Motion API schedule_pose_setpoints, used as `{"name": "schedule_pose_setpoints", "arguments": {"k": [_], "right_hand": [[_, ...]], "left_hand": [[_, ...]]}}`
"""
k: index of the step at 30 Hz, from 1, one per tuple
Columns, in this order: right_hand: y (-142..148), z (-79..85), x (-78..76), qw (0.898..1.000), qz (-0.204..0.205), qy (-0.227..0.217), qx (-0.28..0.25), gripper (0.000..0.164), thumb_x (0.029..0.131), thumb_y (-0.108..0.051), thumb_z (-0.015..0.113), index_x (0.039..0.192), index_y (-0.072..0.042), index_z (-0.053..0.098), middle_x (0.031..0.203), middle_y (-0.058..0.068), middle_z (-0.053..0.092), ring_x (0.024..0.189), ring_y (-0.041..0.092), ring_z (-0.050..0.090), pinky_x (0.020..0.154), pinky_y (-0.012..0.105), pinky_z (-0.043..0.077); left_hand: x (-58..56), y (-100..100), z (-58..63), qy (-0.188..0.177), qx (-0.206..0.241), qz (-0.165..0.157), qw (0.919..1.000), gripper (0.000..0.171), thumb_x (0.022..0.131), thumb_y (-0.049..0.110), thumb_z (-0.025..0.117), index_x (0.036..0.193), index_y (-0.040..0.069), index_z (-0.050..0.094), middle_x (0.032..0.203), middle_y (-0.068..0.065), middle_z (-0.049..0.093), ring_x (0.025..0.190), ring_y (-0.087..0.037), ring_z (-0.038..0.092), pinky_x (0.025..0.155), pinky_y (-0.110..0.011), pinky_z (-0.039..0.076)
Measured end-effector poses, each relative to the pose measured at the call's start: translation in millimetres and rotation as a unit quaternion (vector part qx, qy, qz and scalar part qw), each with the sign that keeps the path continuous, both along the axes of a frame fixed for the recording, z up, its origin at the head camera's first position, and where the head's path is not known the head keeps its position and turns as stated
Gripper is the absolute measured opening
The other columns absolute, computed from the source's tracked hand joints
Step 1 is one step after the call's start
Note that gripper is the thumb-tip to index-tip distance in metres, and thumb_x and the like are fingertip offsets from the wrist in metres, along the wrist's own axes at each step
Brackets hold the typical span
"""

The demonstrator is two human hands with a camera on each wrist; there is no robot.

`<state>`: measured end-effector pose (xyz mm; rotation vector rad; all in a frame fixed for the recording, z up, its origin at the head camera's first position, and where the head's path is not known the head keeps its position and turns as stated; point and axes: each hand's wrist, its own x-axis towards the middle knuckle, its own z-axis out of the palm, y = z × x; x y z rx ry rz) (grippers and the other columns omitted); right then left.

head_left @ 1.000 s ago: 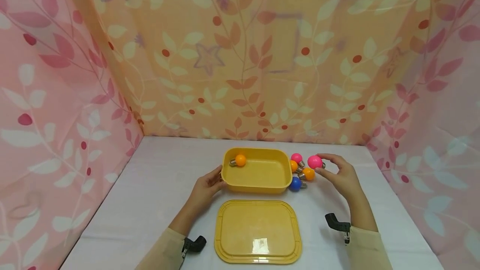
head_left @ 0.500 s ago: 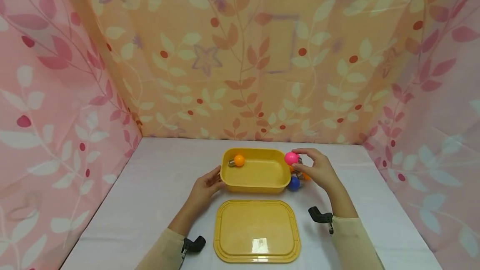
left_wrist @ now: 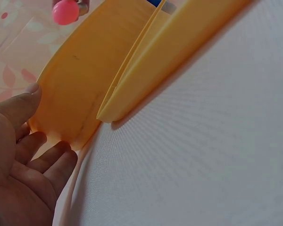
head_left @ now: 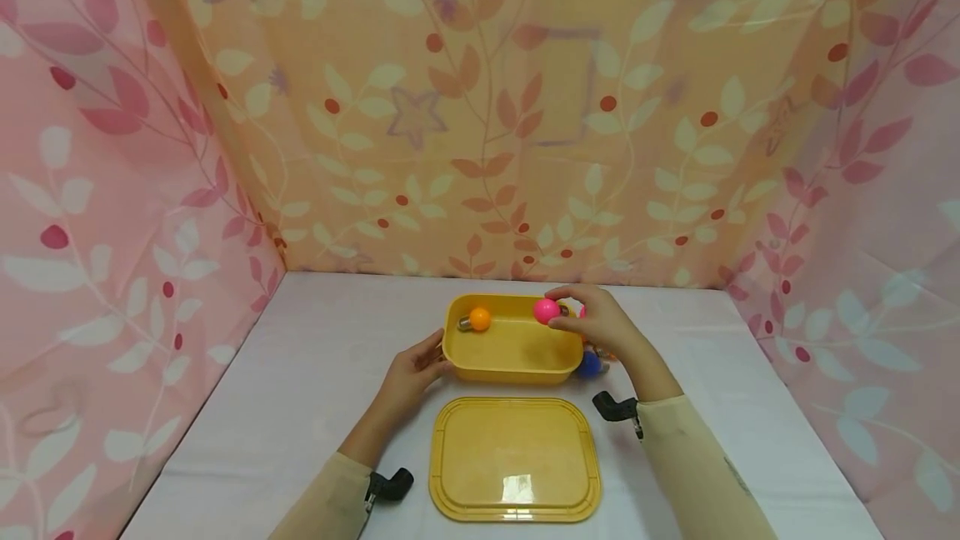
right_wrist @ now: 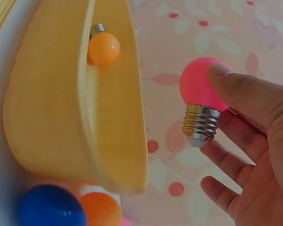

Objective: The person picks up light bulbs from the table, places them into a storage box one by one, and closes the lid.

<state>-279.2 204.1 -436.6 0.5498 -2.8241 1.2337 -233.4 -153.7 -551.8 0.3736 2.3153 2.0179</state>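
Note:
My right hand (head_left: pixel 596 315) pinches a pink light bulb (head_left: pixel 547 312) by its round head, above the right part of the yellow box (head_left: pixel 517 375). Its metal screw base is bare in the right wrist view. An orange bulb (head_left: pixel 480 319) lies inside the box at the left. My left hand (head_left: pixel 411 367) rests against the box's left end. In the left wrist view, the thumb and fingertips (left_wrist: pixel 61 147) touch the outer wall. Beside the box's right end lie a blue bulb (right_wrist: pixel 52 207) and an orange bulb (right_wrist: pixel 102 209), partly hidden by my right hand in the head view.
The yellow lid (head_left: pixel 515 458) lies flat on the white-covered table (head_left: pixel 300 373), in front of the box. A patterned curtain (head_left: pixel 480 148) rises behind the table, with pink printed cloth (head_left: pixel 90 232) along the sides. Each wrist wears a black camera mount (head_left: pixel 615 407).
My right hand has carried the pink bulb leftward, from beside the loose bulbs to over the box. My left hand has stayed at the box's left end.

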Motion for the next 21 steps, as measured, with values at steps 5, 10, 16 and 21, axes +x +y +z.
{"name": "schedule_pose_setpoints", "arguments": {"k": [5, 10, 16, 21], "right_hand": [[-14.6, 0.5, -8.8, 0.999, 0.029, -0.011, 0.006, 0.041, 0.083, -0.036, 0.086, 0.121, -0.026, 0.073, 0.128, -0.003, 0.069, 0.133, 0.031, 0.054, 0.117, 0.064, 0.035], [-30.4, 1.4, -20.4, 0.997, 0.065, -0.002, 0.032, 0.038, 0.085, -0.035, 0.086, 0.119, -0.029, 0.073, 0.127, -0.005, 0.069, 0.131, 0.033, 0.056, 0.115, 0.061, 0.040], [-48.2, 3.7, -33.4, 0.991, 0.112, 0.019, 0.075, 0.034, 0.086, -0.030, 0.085, 0.117, -0.025, 0.074, 0.126, -0.005, 0.068, 0.133, 0.030, 0.054, 0.118, 0.055, 0.040], [-62.5, 8.5, -41.9, 0.977, 0.152, 0.032, 0.145, 0.033, 0.086, -0.030, 0.085, 0.116, -0.022, 0.075, 0.115, -0.007, 0.068, 0.116, 0.029, 0.060, 0.108, 0.043, 0.048]], "left_hand": [[-1.4, -0.2, 0.3, -0.001, 0.000, 0.001, 1.0000, 0.066, 0.096, 0.015, 0.074, 0.155, 0.018, 0.046, 0.158, -0.005, 0.047, 0.140, -0.025, 0.053, 0.102, -0.023, 0.052], [-1.4, -1.2, -0.4, 0.000, -0.002, 0.005, 1.0000, 0.066, 0.095, 0.015, 0.074, 0.155, 0.018, 0.047, 0.158, -0.005, 0.047, 0.139, -0.026, 0.053, 0.102, -0.024, 0.052], [-2.0, -2.5, -4.6, 0.002, 0.004, -0.006, 1.0000, 0.067, 0.095, 0.019, 0.074, 0.156, 0.015, 0.045, 0.159, -0.008, 0.046, 0.140, -0.027, 0.052, 0.103, -0.023, 0.051], [-2.3, -3.1, -4.6, 0.013, 0.009, -0.018, 0.9997, 0.066, 0.096, 0.017, 0.073, 0.156, 0.013, 0.044, 0.159, -0.013, 0.044, 0.140, -0.032, 0.051, 0.102, -0.024, 0.052]]}}
